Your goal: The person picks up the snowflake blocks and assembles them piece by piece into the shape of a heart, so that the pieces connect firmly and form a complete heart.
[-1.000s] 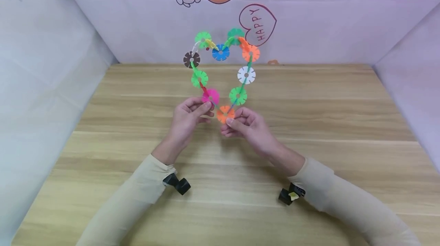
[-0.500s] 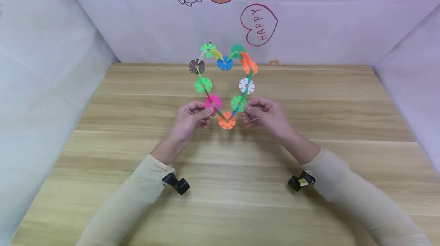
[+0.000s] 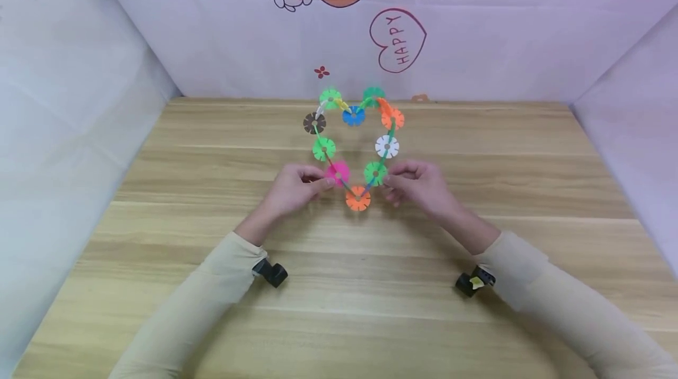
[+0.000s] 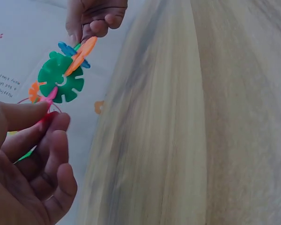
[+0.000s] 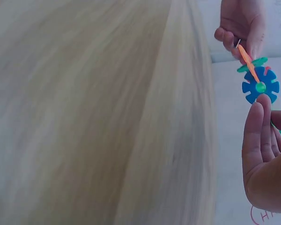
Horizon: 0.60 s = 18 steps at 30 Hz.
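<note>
A heart-shaped ring of interlocking plastic snowflake discs is held up by both hands over the table. My left hand [image 3: 298, 188] pinches the pink disc [image 3: 338, 173] at its lower left, thumb on the near face. On the other side my right hand [image 3: 421, 186] pinches the lower green disc [image 3: 375, 173]. Between them the orange disc [image 3: 358, 198] forms the bottom point. A blue disc [image 3: 353, 116] marks the dip at the top. In the left wrist view a dark green disc [image 4: 61, 77] joins the pink one; a blue disc [image 5: 261, 86] shows beside the right fingertips.
The wood-grain table [image 3: 328, 308] stretches beneath the arms. A white printed sheet [image 3: 492, 43] stands behind it, with white side walls left and right. Each sleeve carries a small black camera, one at the left wrist [image 3: 271, 273].
The right hand has shifted from the orange bottom disc to the lower green disc. The heart has come lower in the head view and slightly rightward, with the left hand still pinching the pink disc.
</note>
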Each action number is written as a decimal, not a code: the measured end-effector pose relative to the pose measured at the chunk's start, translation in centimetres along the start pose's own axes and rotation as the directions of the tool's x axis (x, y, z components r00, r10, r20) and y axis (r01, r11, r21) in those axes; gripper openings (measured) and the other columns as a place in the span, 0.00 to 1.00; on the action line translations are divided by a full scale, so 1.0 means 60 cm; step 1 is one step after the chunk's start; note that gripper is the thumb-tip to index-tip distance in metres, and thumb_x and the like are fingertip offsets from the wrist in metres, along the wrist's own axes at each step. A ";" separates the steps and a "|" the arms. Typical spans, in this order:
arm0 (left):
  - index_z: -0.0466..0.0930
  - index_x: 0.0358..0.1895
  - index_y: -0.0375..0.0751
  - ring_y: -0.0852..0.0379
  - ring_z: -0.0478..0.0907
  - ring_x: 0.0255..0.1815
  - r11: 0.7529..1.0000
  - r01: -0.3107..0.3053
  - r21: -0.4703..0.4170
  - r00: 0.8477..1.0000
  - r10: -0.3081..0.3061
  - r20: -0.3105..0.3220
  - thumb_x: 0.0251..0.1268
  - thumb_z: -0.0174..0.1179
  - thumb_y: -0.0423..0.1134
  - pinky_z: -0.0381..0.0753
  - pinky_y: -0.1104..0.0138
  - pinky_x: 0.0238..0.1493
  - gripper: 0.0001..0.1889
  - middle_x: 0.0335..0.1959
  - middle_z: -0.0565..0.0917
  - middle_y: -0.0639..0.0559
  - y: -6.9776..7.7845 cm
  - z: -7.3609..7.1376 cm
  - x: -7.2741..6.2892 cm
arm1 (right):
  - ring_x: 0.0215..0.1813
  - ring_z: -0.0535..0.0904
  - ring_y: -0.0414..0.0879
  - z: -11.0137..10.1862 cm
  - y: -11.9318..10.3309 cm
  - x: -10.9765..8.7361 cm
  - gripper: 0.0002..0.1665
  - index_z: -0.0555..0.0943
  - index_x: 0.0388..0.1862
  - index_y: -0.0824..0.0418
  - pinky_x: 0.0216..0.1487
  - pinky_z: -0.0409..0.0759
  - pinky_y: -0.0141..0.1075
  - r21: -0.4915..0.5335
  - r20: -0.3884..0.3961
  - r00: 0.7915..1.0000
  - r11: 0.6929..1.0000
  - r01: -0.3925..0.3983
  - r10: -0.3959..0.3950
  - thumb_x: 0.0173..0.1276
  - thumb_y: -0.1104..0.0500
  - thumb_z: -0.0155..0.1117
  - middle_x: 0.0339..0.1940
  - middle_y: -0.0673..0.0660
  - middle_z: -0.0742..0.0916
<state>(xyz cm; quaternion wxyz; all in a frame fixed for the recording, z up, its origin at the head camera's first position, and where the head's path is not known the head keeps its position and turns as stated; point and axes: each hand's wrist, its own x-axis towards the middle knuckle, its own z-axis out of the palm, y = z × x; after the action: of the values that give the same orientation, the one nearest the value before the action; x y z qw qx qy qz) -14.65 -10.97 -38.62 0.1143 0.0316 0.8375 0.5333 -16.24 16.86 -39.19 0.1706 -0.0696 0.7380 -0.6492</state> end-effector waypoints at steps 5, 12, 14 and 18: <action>0.92 0.43 0.39 0.57 0.76 0.28 0.980 -0.086 0.177 0.993 0.069 0.099 0.72 0.68 0.39 0.76 0.67 0.30 0.08 0.34 0.88 0.44 -0.007 0.006 0.013 | 0.29 0.88 0.46 -0.012 0.009 0.002 0.12 0.82 0.49 0.78 0.36 0.90 0.40 -0.074 0.031 0.999 0.996 -0.042 0.044 0.74 0.68 0.66 0.39 0.65 0.92; 0.92 0.42 0.41 0.60 0.71 0.21 0.959 -0.027 0.282 0.987 -0.019 0.159 0.74 0.66 0.42 0.70 0.69 0.23 0.09 0.28 0.84 0.46 -0.003 0.020 0.026 | 0.28 0.89 0.47 -0.025 0.020 0.005 0.10 0.83 0.47 0.76 0.37 0.90 0.41 -0.160 0.079 0.992 0.983 -0.086 0.099 0.73 0.68 0.67 0.40 0.69 0.91; 0.92 0.41 0.42 0.61 0.69 0.20 0.954 -0.017 0.300 0.985 -0.036 0.168 0.75 0.66 0.42 0.68 0.70 0.22 0.09 0.26 0.84 0.47 0.000 0.023 0.027 | 0.28 0.88 0.47 -0.028 0.023 0.006 0.10 0.83 0.47 0.76 0.37 0.90 0.41 -0.175 0.087 0.990 0.980 -0.098 0.114 0.73 0.68 0.66 0.39 0.68 0.92; 0.92 0.37 0.42 0.62 0.67 0.19 0.942 -0.021 0.335 0.983 -0.042 0.181 0.75 0.66 0.41 0.66 0.70 0.20 0.09 0.23 0.81 0.51 0.003 0.029 0.029 | 0.29 0.88 0.47 -0.034 0.027 0.007 0.10 0.84 0.47 0.75 0.38 0.90 0.41 -0.211 0.112 0.985 0.972 -0.107 0.132 0.74 0.68 0.66 0.39 0.67 0.92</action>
<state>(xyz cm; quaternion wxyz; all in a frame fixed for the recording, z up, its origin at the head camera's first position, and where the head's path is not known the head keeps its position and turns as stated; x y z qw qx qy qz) -15.95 -9.07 -39.44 0.1877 0.0958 0.9020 0.3769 -17.13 18.86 -40.66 0.2472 -0.0826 0.7914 -0.5530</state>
